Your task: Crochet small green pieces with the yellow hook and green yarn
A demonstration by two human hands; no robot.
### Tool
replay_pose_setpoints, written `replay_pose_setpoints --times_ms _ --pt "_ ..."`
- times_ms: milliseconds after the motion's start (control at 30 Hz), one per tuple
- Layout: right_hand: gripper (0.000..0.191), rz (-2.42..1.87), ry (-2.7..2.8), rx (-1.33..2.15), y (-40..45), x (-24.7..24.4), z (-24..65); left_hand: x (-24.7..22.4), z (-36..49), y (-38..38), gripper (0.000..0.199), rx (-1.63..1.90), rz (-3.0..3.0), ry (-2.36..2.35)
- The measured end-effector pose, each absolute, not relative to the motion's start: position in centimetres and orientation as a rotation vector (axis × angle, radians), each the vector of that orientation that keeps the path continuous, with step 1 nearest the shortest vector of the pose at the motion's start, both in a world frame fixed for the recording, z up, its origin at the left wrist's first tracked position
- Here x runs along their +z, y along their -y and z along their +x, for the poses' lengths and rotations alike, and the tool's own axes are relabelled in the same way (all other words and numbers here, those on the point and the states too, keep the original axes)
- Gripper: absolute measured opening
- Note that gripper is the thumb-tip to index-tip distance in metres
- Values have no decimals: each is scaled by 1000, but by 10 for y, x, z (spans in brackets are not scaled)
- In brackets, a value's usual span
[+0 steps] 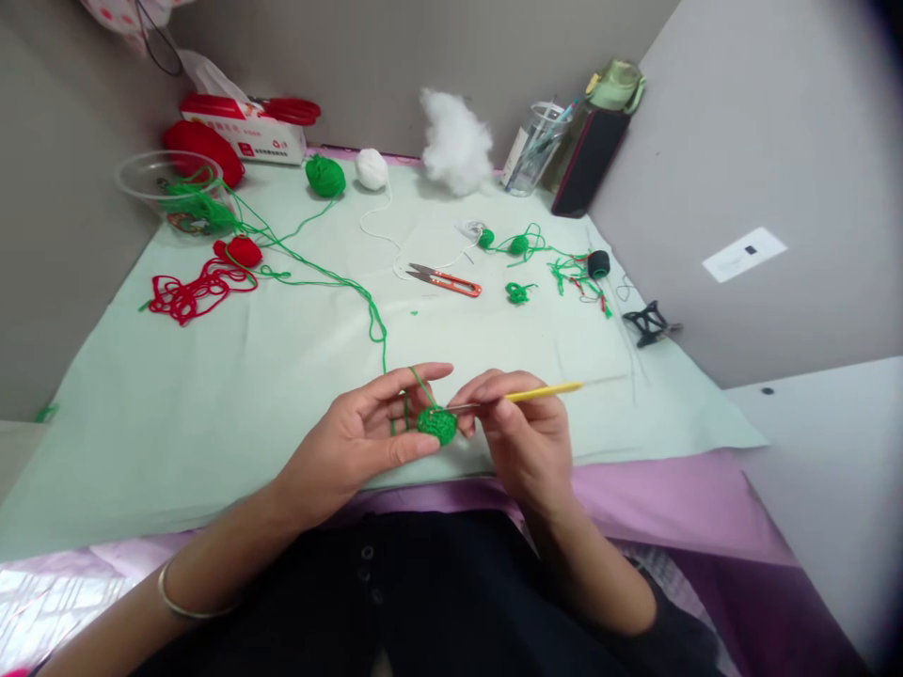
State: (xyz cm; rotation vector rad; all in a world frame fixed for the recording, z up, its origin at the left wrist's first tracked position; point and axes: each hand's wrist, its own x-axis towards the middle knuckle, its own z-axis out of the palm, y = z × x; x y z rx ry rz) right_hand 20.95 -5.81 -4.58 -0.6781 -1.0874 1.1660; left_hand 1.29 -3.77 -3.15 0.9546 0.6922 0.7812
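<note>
Near the front edge of the table, my left hand [373, 428] pinches a small round green crocheted piece [437, 428] between thumb and fingers. Green yarn [377, 324] runs from the table over its raised index finger and down to the piece. My right hand [526, 428] grips a crochet hook with a yellow handle [543, 392]. The metal end of the hook points left and meets the top of the green piece. Fingertips of my right hand are close to the piece's right side.
Orange-handled snips [455, 282] lie mid-table. Behind are a green yarn ball [325, 176], a white yarn ball [372, 169] and white stuffing [457, 146]. Red yarn [184, 293] and a clear tub [169, 179] are left. A phone [589, 162] and black clip [650, 324] are right.
</note>
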Motion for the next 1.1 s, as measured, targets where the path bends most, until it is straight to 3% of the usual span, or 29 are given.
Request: replay_pose_setpoints --times_ms 200,400,533,767,1100 --pt "16 -772 1355 868 59 -51 205 -31 16 40 56 957 1281 -839" --pt "16 -757 1351 887 59 -54 207 -32 15 41 57 1042 1476 -931" --pt "18 -703 1293 951 58 -55 205 -28 13 42 55 1000 1457 -931" --pt "17 -800 1392 763 60 -51 202 -25 16 44 64 840 1239 -902" --pt "12 -700 1205 1087 55 -56 207 -25 15 43 68 858 1258 -912"
